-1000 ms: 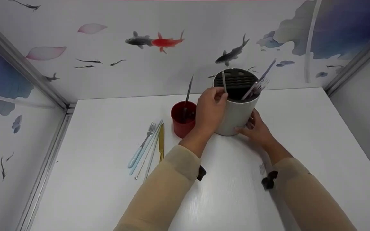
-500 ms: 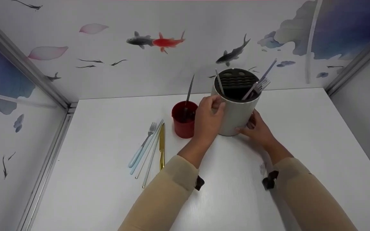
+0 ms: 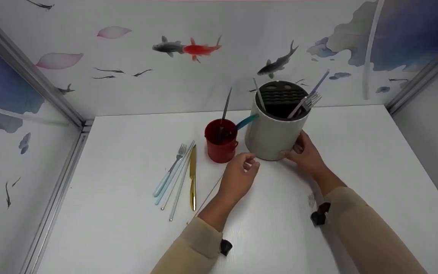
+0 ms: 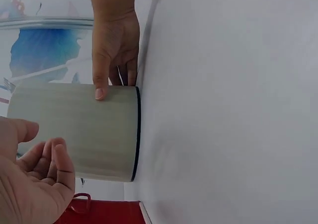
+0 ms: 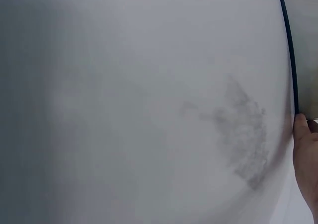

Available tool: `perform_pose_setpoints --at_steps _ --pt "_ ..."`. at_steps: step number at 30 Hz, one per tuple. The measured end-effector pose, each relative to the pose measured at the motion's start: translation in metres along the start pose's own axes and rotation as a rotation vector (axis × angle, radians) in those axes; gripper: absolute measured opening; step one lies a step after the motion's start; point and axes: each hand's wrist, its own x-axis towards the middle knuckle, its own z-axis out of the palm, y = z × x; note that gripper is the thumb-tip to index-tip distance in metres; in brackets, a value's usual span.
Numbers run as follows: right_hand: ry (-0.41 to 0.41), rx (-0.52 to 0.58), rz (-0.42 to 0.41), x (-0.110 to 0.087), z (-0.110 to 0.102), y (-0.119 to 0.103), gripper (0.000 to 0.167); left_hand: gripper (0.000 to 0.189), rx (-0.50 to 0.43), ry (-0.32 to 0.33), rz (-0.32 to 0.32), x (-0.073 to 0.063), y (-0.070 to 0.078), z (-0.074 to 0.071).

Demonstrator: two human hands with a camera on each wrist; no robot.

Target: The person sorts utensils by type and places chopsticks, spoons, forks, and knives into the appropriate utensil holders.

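Note:
A pale grey-green utensil holder (image 3: pixel 272 137) with a dark slotted insert stands upright on the white table. My right hand (image 3: pixel 308 154) grips it low on its right side, the thumb at the front near the base, as the left wrist view also shows. A thin pale stick (image 3: pixel 259 95) leans at the holder's left rim. A fork (image 3: pixel 312 99) and other slim handles jut out at its right rim. In front of the holder hovers my left hand (image 3: pixel 238 177), its fingers loosely curled round nothing. The red cup (image 3: pixel 219 148), with a dark pointed utensil and a blue-handled one inside, stands just behind this hand.
Left of the cup lie a light-blue-handled fork (image 3: pixel 169 171), several slim sticks (image 3: pixel 179 190) and a gold knife (image 3: pixel 192 179). Another thin stick (image 3: pixel 208 196) lies partly hidden under the left forearm. A printed wall (image 3: pixel 188 83) closes off the table's back edge.
My left hand has let go of the thin stick, which now leans in the holder, and has moved down toward me. The blue handle in the cup has come into sight. The right hand stays put.

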Motion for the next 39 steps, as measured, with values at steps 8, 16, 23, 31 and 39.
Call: perform_pose_setpoints --at_steps 8,16,23,31,39 --pt "-0.002 0.033 0.010 0.002 0.000 0.003 0.121 0.031 0.086 -0.004 -0.081 -0.014 -0.027 -0.011" --pt "-0.036 0.047 0.044 -0.005 -0.001 -0.016 0.122 0.031 0.153 0.055 -0.109 -0.020 -0.038 -0.017" --pt "-0.048 0.089 0.008 -0.010 -0.001 -0.024 0.122 0.032 0.342 0.115 -0.138 -0.021 -0.044 -0.025" --pt "-0.032 0.068 0.009 -0.002 -0.003 -0.009 0.121 0.037 0.622 0.137 -0.120 -0.019 -0.054 -0.033" --pt "-0.016 0.044 -0.001 0.006 -0.001 0.006 0.117 0.038 0.745 0.108 -0.110 -0.020 -0.062 -0.037"
